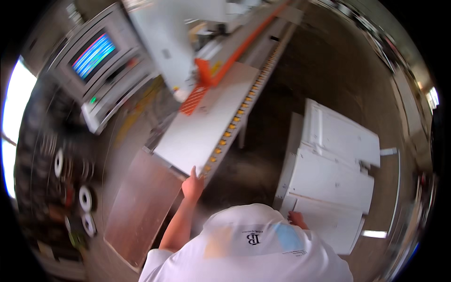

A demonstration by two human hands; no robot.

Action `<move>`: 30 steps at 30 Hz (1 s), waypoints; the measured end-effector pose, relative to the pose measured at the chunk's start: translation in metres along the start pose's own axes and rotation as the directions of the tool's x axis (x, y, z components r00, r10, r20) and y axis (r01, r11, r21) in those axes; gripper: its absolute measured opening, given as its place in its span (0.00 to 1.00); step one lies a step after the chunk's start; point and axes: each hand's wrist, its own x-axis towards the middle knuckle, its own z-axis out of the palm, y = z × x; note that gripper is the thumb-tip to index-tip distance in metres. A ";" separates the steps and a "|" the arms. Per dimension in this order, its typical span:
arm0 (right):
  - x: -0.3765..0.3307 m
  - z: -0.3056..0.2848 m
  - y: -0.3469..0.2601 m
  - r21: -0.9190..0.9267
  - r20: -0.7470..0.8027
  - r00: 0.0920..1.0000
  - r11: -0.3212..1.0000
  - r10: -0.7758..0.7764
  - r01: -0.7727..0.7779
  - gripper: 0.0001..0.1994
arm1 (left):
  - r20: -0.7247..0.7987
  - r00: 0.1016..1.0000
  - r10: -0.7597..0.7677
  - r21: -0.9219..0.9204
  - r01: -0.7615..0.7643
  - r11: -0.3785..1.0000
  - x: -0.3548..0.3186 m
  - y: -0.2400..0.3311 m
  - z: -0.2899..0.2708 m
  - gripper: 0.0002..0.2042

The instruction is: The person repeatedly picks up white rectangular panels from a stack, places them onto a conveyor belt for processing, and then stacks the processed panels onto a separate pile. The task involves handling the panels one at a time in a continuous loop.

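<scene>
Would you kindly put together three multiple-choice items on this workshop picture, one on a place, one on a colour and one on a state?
1. Where does the left hand rest?
A. on the near end of the white panel lying on the machine bed
B. on the screen
C. on the floor

2. What colour is the long guide bar running along the machine?
A. green
B. orange
C. black

3. What state is the machine's screen in?
A. dark
B. covered by a cloth
C. lit, with coloured stripes

Answers: 1 A, the fingers lie against the panel's near edge by the row of yellow rollers. 2 B, the bar is plainly orange. 3 C, bright stripes glow on it. The right hand touches the stack of white boards.
</scene>
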 end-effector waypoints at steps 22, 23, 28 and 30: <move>-0.180 0.029 -0.049 0.953 0.300 0.686 -0.236 0.663 -0.189 0.19 | 0.891 0.407 0.203 -0.253 0.073 0.965 0.000 0.305 0.401 0.18; -0.192 0.029 -0.051 0.941 0.334 0.658 -0.278 0.675 -0.193 0.19 | 0.892 0.423 0.160 -0.234 0.129 0.964 -0.003 0.313 0.410 0.19; -0.219 0.099 -0.044 0.887 0.436 0.622 -0.430 0.651 -0.171 0.19 | 0.900 0.403 0.167 -0.323 0.357 0.877 -0.019 0.328 0.416 0.21; -0.223 0.098 -0.044 0.913 0.399 0.640 -0.346 0.657 -0.214 0.19 | 0.906 0.359 0.222 -0.365 0.400 0.841 -0.018 0.332 0.399 0.21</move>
